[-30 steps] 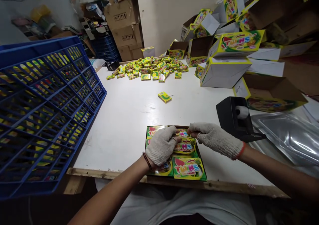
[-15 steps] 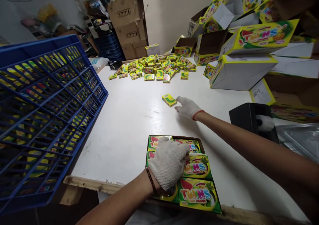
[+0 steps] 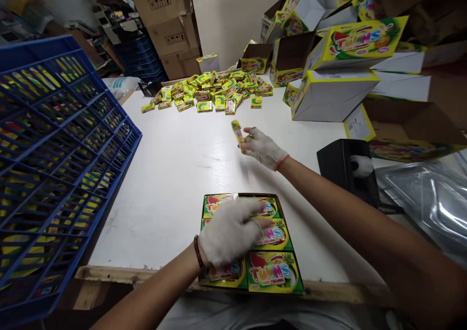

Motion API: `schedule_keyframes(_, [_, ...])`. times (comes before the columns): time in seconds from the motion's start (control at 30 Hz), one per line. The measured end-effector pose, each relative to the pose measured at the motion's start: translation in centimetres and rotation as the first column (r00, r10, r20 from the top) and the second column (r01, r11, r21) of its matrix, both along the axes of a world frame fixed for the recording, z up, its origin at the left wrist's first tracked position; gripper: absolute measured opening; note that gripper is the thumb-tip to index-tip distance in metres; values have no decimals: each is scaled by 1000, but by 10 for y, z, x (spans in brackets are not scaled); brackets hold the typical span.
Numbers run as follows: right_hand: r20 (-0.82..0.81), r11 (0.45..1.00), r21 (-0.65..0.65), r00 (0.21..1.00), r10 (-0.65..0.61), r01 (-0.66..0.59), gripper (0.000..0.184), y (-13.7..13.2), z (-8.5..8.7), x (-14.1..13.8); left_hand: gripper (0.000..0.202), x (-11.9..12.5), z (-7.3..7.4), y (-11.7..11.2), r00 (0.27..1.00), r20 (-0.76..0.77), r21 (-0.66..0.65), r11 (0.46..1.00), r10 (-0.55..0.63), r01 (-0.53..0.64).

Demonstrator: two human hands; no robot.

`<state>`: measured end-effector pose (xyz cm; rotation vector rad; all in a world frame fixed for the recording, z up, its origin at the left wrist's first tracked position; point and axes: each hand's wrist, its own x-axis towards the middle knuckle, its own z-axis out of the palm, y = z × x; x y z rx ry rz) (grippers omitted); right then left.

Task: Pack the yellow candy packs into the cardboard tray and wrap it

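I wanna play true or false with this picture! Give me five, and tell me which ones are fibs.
1. The right hand holds a small packet. True.
2. The black tape dispenser is to the left of the box. False: it is to the right.
3. The left hand holds the tape dispenser. False: it is over the TWINS packs in the box.
4. A heap of yellow-green packets lies toward the far side of the table. True.
5. The crate on the left is red. False: it is blue.
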<state>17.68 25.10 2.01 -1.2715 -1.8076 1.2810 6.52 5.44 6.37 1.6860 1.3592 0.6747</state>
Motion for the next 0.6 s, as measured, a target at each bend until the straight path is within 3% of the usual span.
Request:
schedule_keyframes(0.03, [-103, 999, 9, 994, 42, -41, 66, -18, 8, 11, 23, -1, 2, 7, 966, 192, -105, 982, 175, -157])
schedule_keyframes(0.07, [-250, 994, 24, 962, 112, -109, 74, -36, 14, 22, 27, -1, 4, 15, 879, 364, -228, 945, 307, -236])
schedule_keyframes(0.17, [-457, 954, 67, 841, 289, -291, 96, -87, 24, 52, 32, 2, 8, 37, 595, 689, -448, 888, 415, -101])
schedule_keyframes(0.23, [-450, 959, 84, 848, 280, -272, 103, -109, 22, 68, 27, 8, 7, 46, 545, 717, -466, 880, 435, -88])
schedule_keyframes(0.27, [-440, 970, 98, 865, 243, -222, 104, -115, 19, 74, 25, 10, 6, 48, 579, 683, -452, 880, 446, -146])
schedule_keyframes(0.33, [-414, 983, 137, 895, 168, -121, 100, -121, 10, 85, 22, 15, 2, 45, 718, 523, -369, 882, 459, -294])
schedule_keyframes(0.43, [-258, 956, 275, 949, 178, -105, 62, -122, -6, 92, 11, 18, -5, 33, 904, 135, -106, 913, 406, -394])
schedule_keyframes(0.5, [-128, 907, 397, 970, 206, -140, 35, -123, -13, 88, 4, 14, -12, 24, 928, -148, 148, 935, 342, -321])
schedule_keyframes(0.6, [-29, 882, 455, 987, 157, -127, 24, -125, -16, 72, 9, 0, -24, 17, 859, -413, 399, 908, 303, -128])
